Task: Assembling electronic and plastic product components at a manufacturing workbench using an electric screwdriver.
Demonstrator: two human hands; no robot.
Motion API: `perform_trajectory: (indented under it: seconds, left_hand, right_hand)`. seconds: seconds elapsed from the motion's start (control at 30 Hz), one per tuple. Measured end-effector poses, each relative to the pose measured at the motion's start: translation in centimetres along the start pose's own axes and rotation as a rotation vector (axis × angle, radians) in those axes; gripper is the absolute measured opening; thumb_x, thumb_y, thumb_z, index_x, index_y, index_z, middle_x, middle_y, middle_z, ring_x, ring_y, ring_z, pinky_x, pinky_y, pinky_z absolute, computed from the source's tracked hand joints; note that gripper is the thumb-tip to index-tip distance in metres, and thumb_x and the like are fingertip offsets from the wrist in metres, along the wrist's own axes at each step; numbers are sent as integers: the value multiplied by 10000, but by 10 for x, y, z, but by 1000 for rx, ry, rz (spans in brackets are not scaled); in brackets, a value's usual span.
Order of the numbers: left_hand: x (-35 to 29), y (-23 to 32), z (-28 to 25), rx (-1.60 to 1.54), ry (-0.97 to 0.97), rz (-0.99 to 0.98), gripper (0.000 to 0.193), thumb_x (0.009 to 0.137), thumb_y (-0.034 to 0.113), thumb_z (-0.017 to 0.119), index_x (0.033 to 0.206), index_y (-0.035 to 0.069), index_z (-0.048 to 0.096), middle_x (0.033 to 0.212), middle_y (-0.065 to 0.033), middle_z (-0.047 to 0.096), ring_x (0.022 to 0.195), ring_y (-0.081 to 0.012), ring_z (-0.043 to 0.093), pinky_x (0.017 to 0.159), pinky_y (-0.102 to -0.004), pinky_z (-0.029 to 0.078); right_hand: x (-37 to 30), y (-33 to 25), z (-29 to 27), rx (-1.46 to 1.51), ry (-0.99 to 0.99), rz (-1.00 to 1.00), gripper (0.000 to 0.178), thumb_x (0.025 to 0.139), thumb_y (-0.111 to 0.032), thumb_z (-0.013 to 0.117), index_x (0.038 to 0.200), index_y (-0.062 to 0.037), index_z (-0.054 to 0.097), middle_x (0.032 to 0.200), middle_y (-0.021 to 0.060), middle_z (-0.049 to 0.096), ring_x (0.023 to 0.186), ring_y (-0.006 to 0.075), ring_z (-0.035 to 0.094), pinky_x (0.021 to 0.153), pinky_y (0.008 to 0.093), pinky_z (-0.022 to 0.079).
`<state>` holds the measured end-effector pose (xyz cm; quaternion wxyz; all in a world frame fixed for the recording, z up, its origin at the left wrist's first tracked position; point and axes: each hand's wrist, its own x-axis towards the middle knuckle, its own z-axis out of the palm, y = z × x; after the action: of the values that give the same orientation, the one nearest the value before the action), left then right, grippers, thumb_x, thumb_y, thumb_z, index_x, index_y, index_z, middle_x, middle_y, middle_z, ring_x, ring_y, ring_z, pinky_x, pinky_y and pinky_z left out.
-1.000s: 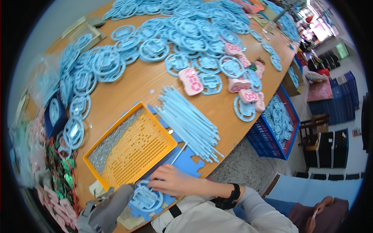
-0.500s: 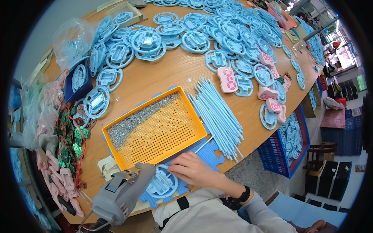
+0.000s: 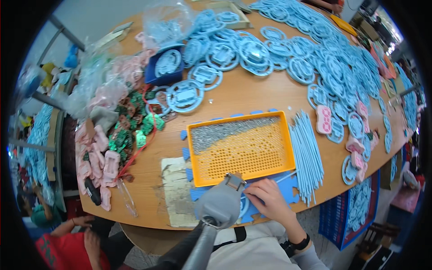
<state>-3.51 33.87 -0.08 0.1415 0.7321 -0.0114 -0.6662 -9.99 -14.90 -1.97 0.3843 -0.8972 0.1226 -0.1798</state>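
My right hand (image 3: 272, 201) is above the blue foam mat (image 3: 288, 193), its thumb and fingertips pinched together. What they hold, if anything, is too small to make out. Beside the fingertips a light blue toy steering wheel part (image 3: 245, 208) lies on the mat, mostly covered by a grey power tool (image 3: 220, 204) with a metal hook-like end. My left hand is not visible. Beyond the tool stands a yellow perforated tray (image 3: 238, 175) with a heap of small silver screws (image 3: 225, 135) along its far side.
Light blue rods (image 3: 308, 157) lie bundled right of the tray. Many blue wheel parts (image 3: 301, 69) cover the table's far side. Pink pieces (image 3: 96, 157) and green circuit boards (image 3: 121, 137) are piled at left. A blue crate (image 3: 335, 220) stands at lower right; a person in red (image 3: 67, 249) sits at lower left.
The view has swung left, so the table's things appear further right. The grey tool now stands more upright in view and covers most of the wheel part. My right hand stays beside the wheel, fingers pinched.
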Motion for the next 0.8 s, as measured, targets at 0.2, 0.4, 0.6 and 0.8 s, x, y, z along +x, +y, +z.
perform_trajectory:
  seconds: [0.2, 0.4, 0.6, 0.8]
  left_hand:
    - [-11, -17, 25, -81, 102, -3, 99, 882, 116, 606, 851, 21, 606, 751, -93, 626, 677, -212, 610, 619, -331, 482]
    - [-9, -24, 49, -115, 126, 1, 95, 880, 114, 608, 860, 21, 606, 759, -96, 628, 684, -216, 613, 625, -333, 485]
    - [9, -14, 46, -76, 120, 56, 92, 878, 113, 610, 869, 21, 607, 768, -99, 629, 692, -220, 615, 631, -335, 488]
    - [17, -9, 29, -42, 216, 102, 90, 877, 111, 612, 878, 21, 608, 776, -101, 630, 699, -225, 618, 637, -337, 491]
  right_hand:
    - [0, -3, 1, -44, -7, 100, 168, 793, -76, 691, 957, -84, 654, 897, 44, 618, 858, 228, 565, 757, 340, 399]
    - [4, -6, 3, -9, 6, 108, 144, 786, -32, 676, 922, -71, 649, 892, 58, 631, 856, 251, 563, 776, 351, 390]
    - [5, -6, 1, -12, -6, 89, 167, 805, -64, 678, 966, -90, 643, 892, 43, 620, 858, 225, 564, 759, 340, 390]
    - [-1, -7, -2, -11, -21, 126, 161, 814, -64, 664, 971, -85, 638, 899, 43, 616, 871, 229, 555, 779, 344, 376]
